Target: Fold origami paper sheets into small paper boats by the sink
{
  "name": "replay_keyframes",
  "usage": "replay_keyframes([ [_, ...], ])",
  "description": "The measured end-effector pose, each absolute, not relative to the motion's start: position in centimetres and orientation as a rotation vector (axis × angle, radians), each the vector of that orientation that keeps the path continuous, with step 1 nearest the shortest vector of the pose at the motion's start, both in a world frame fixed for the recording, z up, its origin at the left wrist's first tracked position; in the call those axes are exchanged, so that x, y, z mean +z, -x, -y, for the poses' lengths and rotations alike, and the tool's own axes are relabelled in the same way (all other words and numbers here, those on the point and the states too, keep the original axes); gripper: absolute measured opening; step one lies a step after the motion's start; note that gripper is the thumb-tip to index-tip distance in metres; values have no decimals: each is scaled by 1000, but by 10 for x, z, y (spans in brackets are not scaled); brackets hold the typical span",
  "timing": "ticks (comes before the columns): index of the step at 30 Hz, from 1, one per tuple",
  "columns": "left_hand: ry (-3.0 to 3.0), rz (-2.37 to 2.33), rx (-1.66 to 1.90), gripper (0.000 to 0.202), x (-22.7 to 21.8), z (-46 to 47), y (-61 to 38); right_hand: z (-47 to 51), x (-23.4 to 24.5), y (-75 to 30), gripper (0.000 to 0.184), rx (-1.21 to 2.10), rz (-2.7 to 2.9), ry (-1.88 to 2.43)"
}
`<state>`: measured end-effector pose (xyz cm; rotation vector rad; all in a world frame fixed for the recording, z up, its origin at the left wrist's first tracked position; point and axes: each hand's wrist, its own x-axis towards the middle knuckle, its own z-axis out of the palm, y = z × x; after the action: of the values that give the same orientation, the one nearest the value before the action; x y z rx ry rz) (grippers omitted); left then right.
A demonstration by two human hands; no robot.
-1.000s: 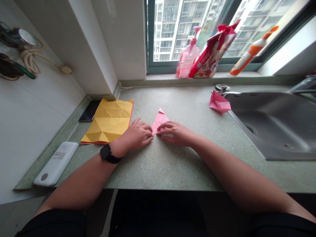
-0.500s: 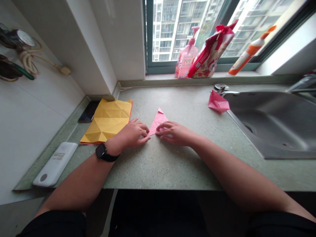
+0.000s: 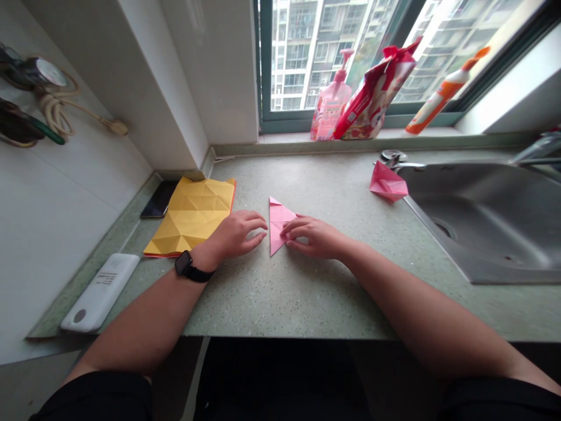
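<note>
A pink folded paper (image 3: 277,224) lies flat on the counter in front of me, triangular, with creases and a small folded flap at its top corner. My right hand (image 3: 309,235) has its curled fingers and thumb on the paper's right side, covering that corner. Just left of the paper's straight edge, my left hand (image 3: 244,233) holds nothing, its thumb and fingers apart. It does not touch the paper. Behind my left wrist sits a stack of creased yellow paper (image 3: 193,210) with a reddish-orange sheet edge beneath.
A pink folded paper shape (image 3: 388,182) stands by the steel sink (image 3: 495,234) on the right. A dark phone (image 3: 158,200) and a white power bank (image 3: 100,292) lie at left. On the sill are a pump bottle (image 3: 331,108), a red bag (image 3: 377,93) and an orange-white bottle (image 3: 442,96).
The pink paper has turned, so its straight edge now runs along the left side, pointing towards me. My left hand has come off the paper; my right hand has stayed on it.
</note>
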<state>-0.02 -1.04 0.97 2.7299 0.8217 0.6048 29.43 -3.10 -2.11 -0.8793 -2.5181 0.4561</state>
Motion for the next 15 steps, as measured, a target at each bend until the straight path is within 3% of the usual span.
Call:
replay_keyframes([
  [6,-2764,-777,464,34,-3,12,-4,33,-18,-294,13,461,2438,853],
  [15,-2827,-916,411,30,-4,13,-8,32,-15,-293,11,290,2464,993],
])
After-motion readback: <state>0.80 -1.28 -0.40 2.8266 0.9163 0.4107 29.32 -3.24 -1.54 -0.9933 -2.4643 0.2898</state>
